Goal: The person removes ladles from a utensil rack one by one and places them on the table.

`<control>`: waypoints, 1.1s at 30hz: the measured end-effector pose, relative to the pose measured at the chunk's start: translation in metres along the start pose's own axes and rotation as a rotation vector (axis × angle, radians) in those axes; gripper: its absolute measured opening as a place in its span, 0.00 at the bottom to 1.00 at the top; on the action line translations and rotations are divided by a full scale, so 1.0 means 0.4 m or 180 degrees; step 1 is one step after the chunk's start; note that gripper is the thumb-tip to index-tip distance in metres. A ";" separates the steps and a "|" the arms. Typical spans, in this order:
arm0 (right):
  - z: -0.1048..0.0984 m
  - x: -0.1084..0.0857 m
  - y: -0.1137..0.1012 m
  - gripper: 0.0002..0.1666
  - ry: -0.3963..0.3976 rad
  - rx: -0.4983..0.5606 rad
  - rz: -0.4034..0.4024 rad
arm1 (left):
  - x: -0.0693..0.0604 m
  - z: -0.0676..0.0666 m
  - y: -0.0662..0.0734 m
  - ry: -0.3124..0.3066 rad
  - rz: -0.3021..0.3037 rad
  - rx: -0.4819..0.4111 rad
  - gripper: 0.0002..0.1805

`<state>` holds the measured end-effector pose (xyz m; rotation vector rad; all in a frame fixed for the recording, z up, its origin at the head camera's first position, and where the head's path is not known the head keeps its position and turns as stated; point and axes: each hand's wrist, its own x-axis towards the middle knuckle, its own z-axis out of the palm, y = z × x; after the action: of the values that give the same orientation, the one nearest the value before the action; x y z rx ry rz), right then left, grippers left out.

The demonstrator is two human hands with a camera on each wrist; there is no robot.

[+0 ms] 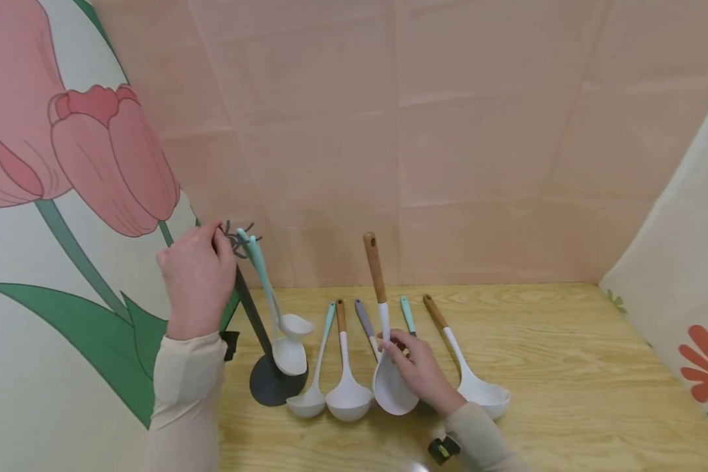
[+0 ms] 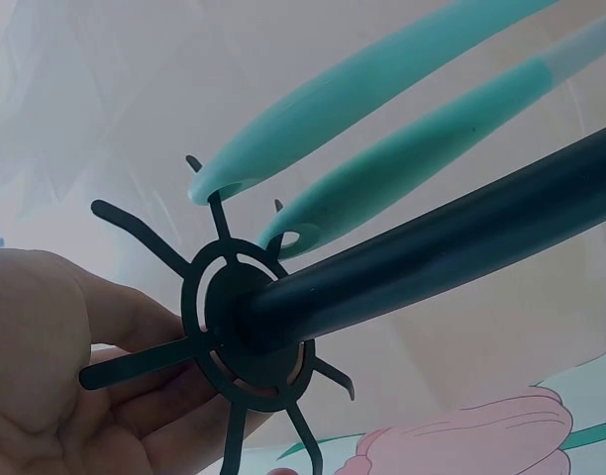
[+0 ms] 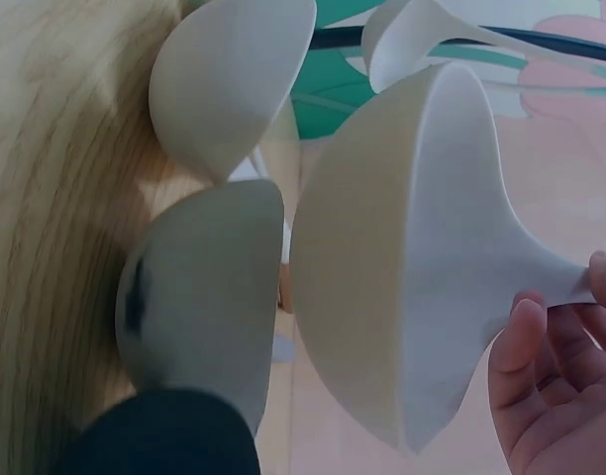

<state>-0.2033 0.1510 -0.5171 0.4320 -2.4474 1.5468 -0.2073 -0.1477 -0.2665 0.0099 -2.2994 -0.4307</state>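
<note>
My left hand (image 1: 197, 282) grips the hooked top of a black utensil stand (image 1: 254, 314), its fingers behind the hook ring (image 2: 194, 297) in the left wrist view. Two white spoon-like utensils (image 1: 290, 357) with teal handles (image 2: 382, 89) hang from its hooks. My right hand (image 1: 419, 367) pinches a white ladle (image 1: 395, 393) at the neck just above its bowl. That ladle stands upright, wooden handle (image 1: 374, 265) pointing up. In the right wrist view, its bowl (image 3: 357, 247) is raised off the table, beside other bowls.
On the wooden table (image 1: 566, 367) lie a small teal-handled ladle (image 1: 308, 403), a wood-handled ladle (image 1: 349, 401), a purple-handled utensil (image 1: 362, 316), a teal-handled dark utensil (image 1: 408, 314) and, at right, another wood-handled ladle (image 1: 486, 396). A pink-covered wall (image 1: 478, 164) stands behind.
</note>
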 end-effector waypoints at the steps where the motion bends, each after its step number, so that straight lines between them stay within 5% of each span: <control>1: -0.004 0.000 0.002 0.09 0.0029 -0.0012 -0.0031 | 0.000 0.000 -0.001 0.0012 0.0009 0.0006 0.19; 14: -0.067 -0.011 0.030 0.12 0.0289 -0.0091 -0.0357 | 0.001 0.000 -0.001 -0.0021 -0.0024 -0.0019 0.19; 33: -0.211 -0.043 0.091 0.10 0.0483 -0.0765 -0.0123 | 0.003 0.002 -0.002 -0.0011 -0.0021 0.0015 0.19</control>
<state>-0.1985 0.2444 -0.5176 0.3044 -2.4499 1.2029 -0.2089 -0.1484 -0.2664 0.0193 -2.3043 -0.4288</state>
